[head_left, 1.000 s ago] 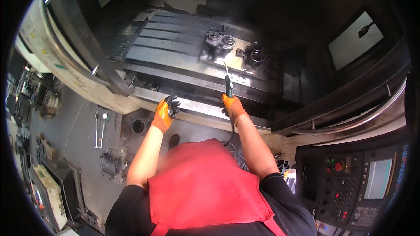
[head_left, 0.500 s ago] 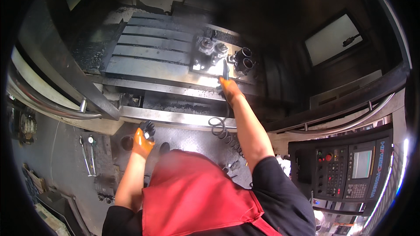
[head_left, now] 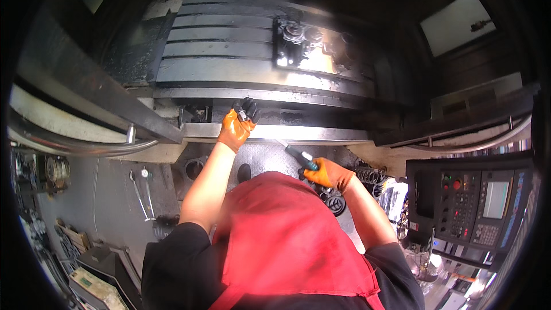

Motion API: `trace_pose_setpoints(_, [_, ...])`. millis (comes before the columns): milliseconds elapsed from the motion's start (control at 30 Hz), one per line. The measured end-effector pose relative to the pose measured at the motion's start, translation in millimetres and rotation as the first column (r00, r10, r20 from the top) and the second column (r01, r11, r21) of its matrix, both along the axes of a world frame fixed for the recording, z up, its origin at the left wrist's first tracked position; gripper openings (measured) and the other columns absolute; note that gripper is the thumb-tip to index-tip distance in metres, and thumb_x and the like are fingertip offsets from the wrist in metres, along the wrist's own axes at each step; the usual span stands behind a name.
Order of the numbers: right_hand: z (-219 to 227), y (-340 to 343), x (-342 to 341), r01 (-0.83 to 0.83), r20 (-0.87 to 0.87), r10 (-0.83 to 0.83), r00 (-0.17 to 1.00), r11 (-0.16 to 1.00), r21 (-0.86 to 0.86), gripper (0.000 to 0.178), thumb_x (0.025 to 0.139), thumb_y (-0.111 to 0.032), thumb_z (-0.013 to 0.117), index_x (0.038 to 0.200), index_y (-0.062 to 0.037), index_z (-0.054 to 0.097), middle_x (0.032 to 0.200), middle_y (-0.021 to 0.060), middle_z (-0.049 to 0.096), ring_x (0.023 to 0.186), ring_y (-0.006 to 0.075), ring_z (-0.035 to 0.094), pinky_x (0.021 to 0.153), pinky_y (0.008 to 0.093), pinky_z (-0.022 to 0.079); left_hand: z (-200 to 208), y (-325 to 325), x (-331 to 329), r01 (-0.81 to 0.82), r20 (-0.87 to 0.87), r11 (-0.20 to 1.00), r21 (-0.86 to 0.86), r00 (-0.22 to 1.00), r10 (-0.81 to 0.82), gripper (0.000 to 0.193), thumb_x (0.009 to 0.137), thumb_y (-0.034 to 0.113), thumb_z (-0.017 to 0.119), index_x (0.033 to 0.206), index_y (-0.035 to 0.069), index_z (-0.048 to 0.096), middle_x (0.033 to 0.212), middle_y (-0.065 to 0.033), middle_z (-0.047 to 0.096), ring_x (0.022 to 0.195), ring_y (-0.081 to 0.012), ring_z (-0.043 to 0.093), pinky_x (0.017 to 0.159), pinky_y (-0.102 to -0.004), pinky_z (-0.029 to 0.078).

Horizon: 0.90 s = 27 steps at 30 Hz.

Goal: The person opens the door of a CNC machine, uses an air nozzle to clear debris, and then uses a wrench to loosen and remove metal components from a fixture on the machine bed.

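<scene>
My left hand (head_left: 238,123), in an orange glove with dark fingers, is raised palm up in front of the machine's front rail. Its fingers curl round a small shiny metal piece (head_left: 243,115); the exact kind is too small to make out. Lower and to the right, my right hand (head_left: 325,173), gloved the same way, grips an air blow gun (head_left: 301,156) whose thin nozzle points up and left. Beyond both hands, a fixture (head_left: 304,64) with several round metal parts (head_left: 293,33) sits under bright light on the slotted machine table (head_left: 215,70).
A control panel (head_left: 470,206) stands at the right. Curved handles (head_left: 86,148) run along the machine doors on both sides. Measuring gauges (head_left: 143,192) lie at the left. Ring-shaped parts (head_left: 334,203) sit below my right hand. The metal rail (head_left: 275,132) crosses before me.
My right hand has drawn back from the fixture toward my body with the air blow gun. My left hand has risen to the right, toward the rail. The view has shifted.
</scene>
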State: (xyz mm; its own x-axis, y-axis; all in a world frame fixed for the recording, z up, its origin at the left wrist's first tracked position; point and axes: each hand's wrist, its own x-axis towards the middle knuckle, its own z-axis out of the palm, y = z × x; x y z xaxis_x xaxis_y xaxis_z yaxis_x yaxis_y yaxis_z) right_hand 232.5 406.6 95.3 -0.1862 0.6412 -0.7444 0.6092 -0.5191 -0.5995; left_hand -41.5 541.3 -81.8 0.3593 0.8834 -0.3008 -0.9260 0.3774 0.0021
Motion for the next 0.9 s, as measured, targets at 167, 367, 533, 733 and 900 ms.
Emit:
trace_pose_setpoints(167, [-8.3, -30.8, 31.8, 0.015, 0.024, -0.018, 1.000, 0.992, 0.124, 0.041, 0.090, -0.040, 0.065, 0.099, -0.0001, 0.068, 0.078, 0.0119, 0.070, 0.074, 0.0240, 0.068, 0.070, 0.0373, 0.052, 21.1, -11.8, 38.8, 0.065, -0.133, 0.995, 0.080, 0.990, -0.054, 0.035, 0.100, 0.030, 0.053, 0.119, 0.003, 0.062, 0.113, -0.0112, 0.068, 0.099, -0.0248, 0.064, 0.087, -0.0402, 0.050])
trace_pose_setpoints(367, [-47.5, -53.1, 164.3, 0.399, -0.068, -0.751, 0.657, 0.269, 0.877, 0.034, 0.085, -0.027, 0.068, 0.104, 0.0008, 0.063, 0.089, 0.0243, 0.067, 0.088, 0.0419, 0.066, 0.078, 0.0439, 0.051, 60.4, -41.3, 96.6, 0.220, -0.470, 0.961, -0.168, 0.839, -0.274, 0.028, 0.098, 0.033, 0.057, 0.105, 0.010, 0.070, 0.086, 0.0027, 0.067, 0.065, -0.0101, 0.053, 0.059, -0.0260, 0.042])
trace_pose_setpoints(533, [-20.1, -36.0, 319.2, 0.267, -0.380, -0.885, 0.268, -0.311, 0.912, 0.026, 0.086, -0.021, 0.065, 0.101, 0.0001, 0.062, 0.085, 0.0238, 0.067, 0.082, 0.0427, 0.065, 0.073, 0.0451, 0.050, 54.8, -79.8, 116.0, 0.401, -0.566, 0.912, -0.085, 0.734, -0.375, 0.031, 0.096, 0.039, 0.058, 0.114, 0.016, 0.068, 0.102, 0.0012, 0.067, 0.070, -0.0109, 0.055, 0.064, -0.0277, 0.047])
trace_pose_setpoints(733, [37.2, -23.8, 448.7, 0.320, 0.407, -0.895, 0.182, 0.445, 0.837, 0.050, 0.093, -0.046, 0.053, 0.101, 0.0009, 0.068, 0.100, 0.0255, 0.069, 0.098, 0.0442, 0.066, 0.083, 0.0482, 0.053, 75.7, -106.6, 154.0, 0.422, -0.708, 0.904, -0.062, 0.620, -0.338, 0.041, 0.099, 0.044, 0.056, 0.126, 0.014, 0.061, 0.115, -0.0064, 0.065, 0.060, -0.0054, 0.052, 0.058, -0.0231, 0.046])
trace_pose_setpoints(900, [62.5, -21.1, 412.6, 0.458, 0.604, -0.665, 0.439, 0.744, 0.487, 0.053, 0.094, -0.047, 0.049, 0.098, 0.0001, 0.073, 0.107, 0.0219, 0.070, 0.103, 0.0391, 0.067, 0.087, 0.0466, 0.053, 77.2, -101.9, 160.9, 0.432, -0.707, 0.901, -0.029, 0.628, -0.324, 0.052, 0.099, 0.049, 0.052, 0.134, 0.011, 0.055, 0.117, -0.0091, 0.064, 0.060, -0.0067, 0.051, 0.057, -0.0229, 0.042])
